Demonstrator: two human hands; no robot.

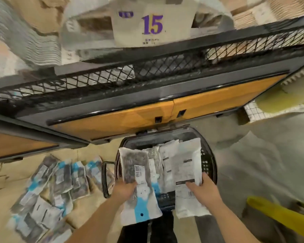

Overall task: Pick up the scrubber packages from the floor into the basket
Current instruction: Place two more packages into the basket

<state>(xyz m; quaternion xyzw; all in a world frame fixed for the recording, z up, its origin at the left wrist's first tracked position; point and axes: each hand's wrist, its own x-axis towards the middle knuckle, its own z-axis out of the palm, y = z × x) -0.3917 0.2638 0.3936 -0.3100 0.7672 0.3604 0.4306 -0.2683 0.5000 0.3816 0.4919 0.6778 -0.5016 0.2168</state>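
Scrubber packages [140,172] in hands [124,189] [204,189], seemingly over basket [209,163].

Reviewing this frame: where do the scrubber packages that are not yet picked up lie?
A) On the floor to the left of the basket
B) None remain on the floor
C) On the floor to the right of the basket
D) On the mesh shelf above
A: a pile of scrubber packages lies spread on the floor to the left of the black basket, and none shows on its right.
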